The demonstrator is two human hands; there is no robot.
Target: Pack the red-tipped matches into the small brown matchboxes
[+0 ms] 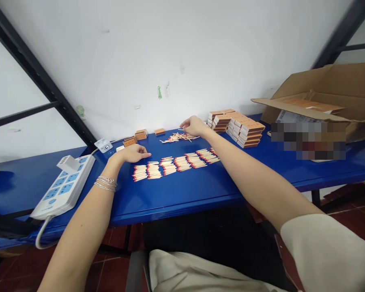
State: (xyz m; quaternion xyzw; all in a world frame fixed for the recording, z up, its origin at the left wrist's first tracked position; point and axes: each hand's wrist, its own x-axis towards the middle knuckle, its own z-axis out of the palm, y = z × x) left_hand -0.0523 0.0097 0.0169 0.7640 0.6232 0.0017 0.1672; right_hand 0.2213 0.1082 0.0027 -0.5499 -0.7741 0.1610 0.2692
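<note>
Red-tipped match piles (168, 166): six-plus | right hand (193, 126): grip pinched, one match (180, 129) | left hand (134, 153): half-curled (hold unclear)

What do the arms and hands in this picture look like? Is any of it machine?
No machine parts or cables show on them: the left hand and right hand are human and gloveless. Several thin, silvery bracelets circle the left wrist. A plain, pale beige sleeve covers the upper right arm; no left sleeve is visible.
</note>
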